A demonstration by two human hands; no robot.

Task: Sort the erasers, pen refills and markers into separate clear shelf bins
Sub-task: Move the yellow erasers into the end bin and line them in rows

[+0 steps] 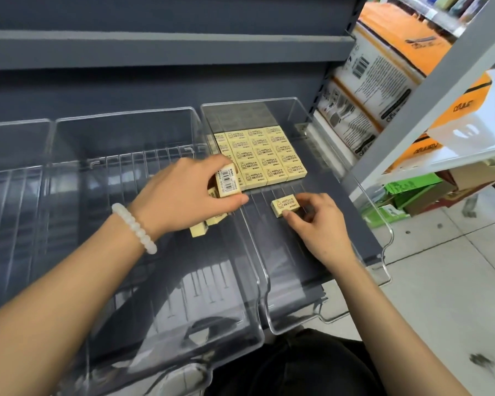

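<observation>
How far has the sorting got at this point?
Done: a neat block of yellow erasers fills the back of the right-hand clear bin. In hand: the right hand pinches one eraser on that bin's floor; the left hand grips several more. Left: no refills or markers visible; the middle bin holds none.

Stationery shop aisle, pretty standard

Dark grey metal shelving (pixel 166 47) behind, pale tiled floor (pixel 440 295) on the right, neighbouring white rack (pixel 429 90) stacked with orange boxes (pixel 406 32).
</observation>
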